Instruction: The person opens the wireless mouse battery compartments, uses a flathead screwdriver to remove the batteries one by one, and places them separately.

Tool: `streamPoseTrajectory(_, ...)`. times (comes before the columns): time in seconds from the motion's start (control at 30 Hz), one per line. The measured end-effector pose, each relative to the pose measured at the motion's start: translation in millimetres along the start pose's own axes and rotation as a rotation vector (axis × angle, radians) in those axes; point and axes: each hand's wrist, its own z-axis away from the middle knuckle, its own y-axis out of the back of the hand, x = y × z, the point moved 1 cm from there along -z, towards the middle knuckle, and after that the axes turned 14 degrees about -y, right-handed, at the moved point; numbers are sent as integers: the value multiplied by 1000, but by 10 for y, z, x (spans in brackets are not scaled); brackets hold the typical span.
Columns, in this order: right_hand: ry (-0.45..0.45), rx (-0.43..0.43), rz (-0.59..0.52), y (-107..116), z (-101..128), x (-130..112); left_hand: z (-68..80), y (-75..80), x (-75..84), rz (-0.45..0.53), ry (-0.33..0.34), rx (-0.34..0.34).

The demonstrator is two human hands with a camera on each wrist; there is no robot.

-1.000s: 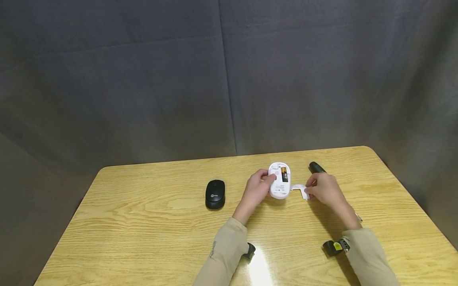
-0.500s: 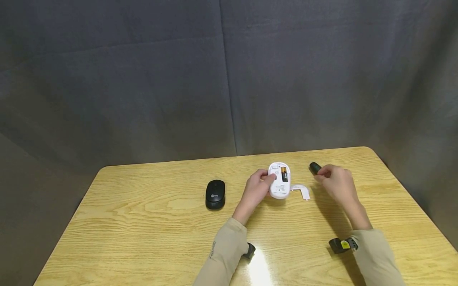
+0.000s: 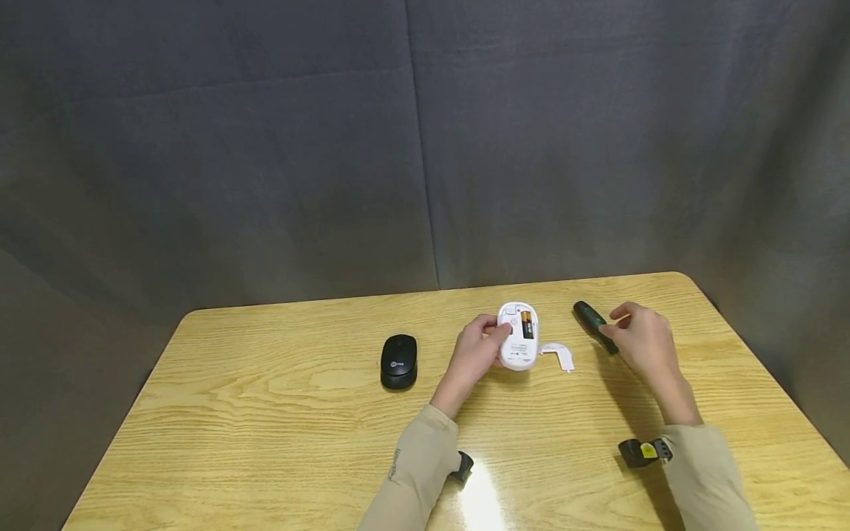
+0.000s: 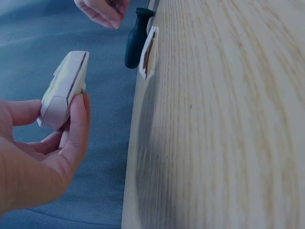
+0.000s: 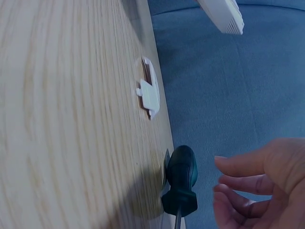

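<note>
My left hand (image 3: 474, 350) grips a white computer mouse (image 3: 521, 354) above the table, its underside turned up toward the head camera. A battery (image 3: 527, 323) sits in the mouse's uncovered compartment. To the right of the mouse lies a curved white battery cover (image 3: 564, 355), flat on the wood. Beyond the cover is a screwdriver with a dark green handle (image 5: 180, 167). My right hand (image 3: 645, 343) hovers beside that handle with loosely bent fingers (image 5: 243, 164) and holds nothing; the right wrist view shows a gap between them.
A black computer mouse (image 3: 399, 361) rests on the wooden table (image 3: 279, 413), left of my left hand. A dark grey curtain (image 3: 299, 184) hangs behind the table's far edge.
My right hand let go of the battery cover, leaving it on the table, and moved right past the screwdriver handle, which now shows more fully. My left hand and the white mouse stayed nearly still.
</note>
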Motion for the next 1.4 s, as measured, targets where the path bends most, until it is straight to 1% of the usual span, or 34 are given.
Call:
streamPoseTrajectory(0.33,-49,-132,79,27,-15,86,9,-5,-12,5,8,4)
streamPoseTrajectory(0.57,-111,-250,117,27,-46,113,9,-2,-24,7,6,-2)
streamPoseTrajectory(0.63,-117,-268,113,28,-54,126,6,-3,-30,11,6,-1)
streamPoseTrajectory(0.83,-96,-295,119,47,-77,155,7,-4,-20,13,2,1)
streamPoseTrajectory(0.97,-110,-356,90,51,-76,161,11,-6,-9,20,4,2)
streamPoseTrajectory(1.1,-144,-420,47,48,-63,158,10,-14,-21,22,-4,1)
streamPoseTrajectory(1.27,-181,-453,10,56,-69,155,12,-18,-21,22,1,-4)
streamPoseTrajectory(1.4,-193,-467,-21,56,-84,171,17,-21,-21,26,7,-2)
